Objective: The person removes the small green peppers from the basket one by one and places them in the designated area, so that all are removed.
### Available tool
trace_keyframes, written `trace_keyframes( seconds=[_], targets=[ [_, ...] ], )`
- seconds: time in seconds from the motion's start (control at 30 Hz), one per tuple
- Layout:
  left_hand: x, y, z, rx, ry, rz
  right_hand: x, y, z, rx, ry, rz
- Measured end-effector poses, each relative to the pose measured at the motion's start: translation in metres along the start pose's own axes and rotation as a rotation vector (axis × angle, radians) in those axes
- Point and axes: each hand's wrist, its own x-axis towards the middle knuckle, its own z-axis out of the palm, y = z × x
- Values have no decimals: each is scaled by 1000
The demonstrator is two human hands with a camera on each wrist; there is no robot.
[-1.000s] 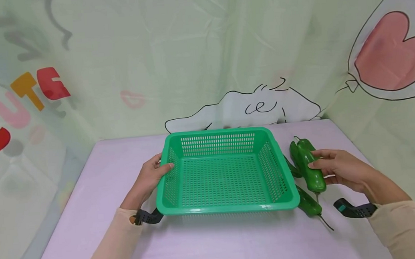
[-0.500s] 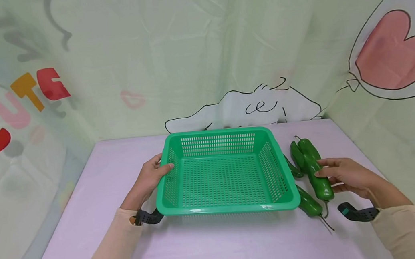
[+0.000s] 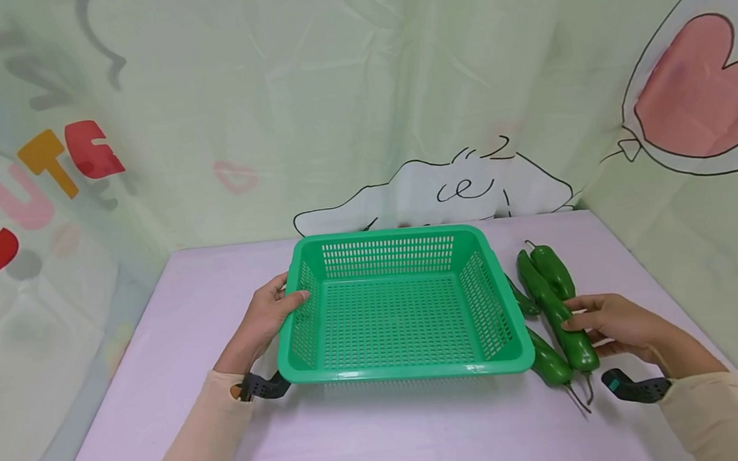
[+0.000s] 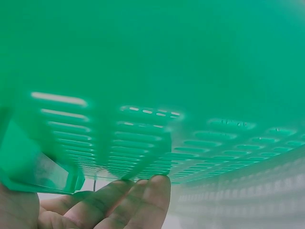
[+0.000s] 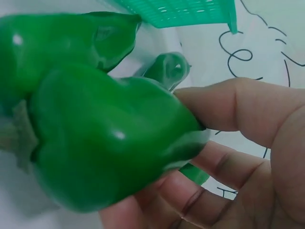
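My left hand [image 3: 268, 316] grips the left rim of a green plastic basket [image 3: 411, 374], thumb over the edge. In the left wrist view, its fingers [image 4: 155, 200] lie against the slotted wall from outside. To the basket's right, my right hand [image 3: 620, 324] holds a long green pepper [image 3: 576, 344] between thumb and fingers. The right wrist view shows this pepper [image 5: 109, 138] close up, its stem end pointing away from the palm. Another green pepper [image 3: 553, 271] lies behind it. A stemmed one [image 3: 550, 364] lies beside it, nearer the basket.
A further green pepper [image 3: 523, 300] is partly hidden by the basket's right rim. Everything stands on a table with a pale lilac cover [image 3: 383, 436]. A printed cloth backdrop [image 3: 335, 118] rises behind and at both sides.
My right hand has moved towards me and slightly right with the pepper, drawing it away from the pepper behind, which now shows more. The left hand and basket stay in place.
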Motion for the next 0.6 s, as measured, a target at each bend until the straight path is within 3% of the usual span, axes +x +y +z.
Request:
trace_keyframes(
  seconds=[0.6],
  targets=[
    [0,1,1,3,4,-8,8,13,10,-31,-8,22]
  ],
)
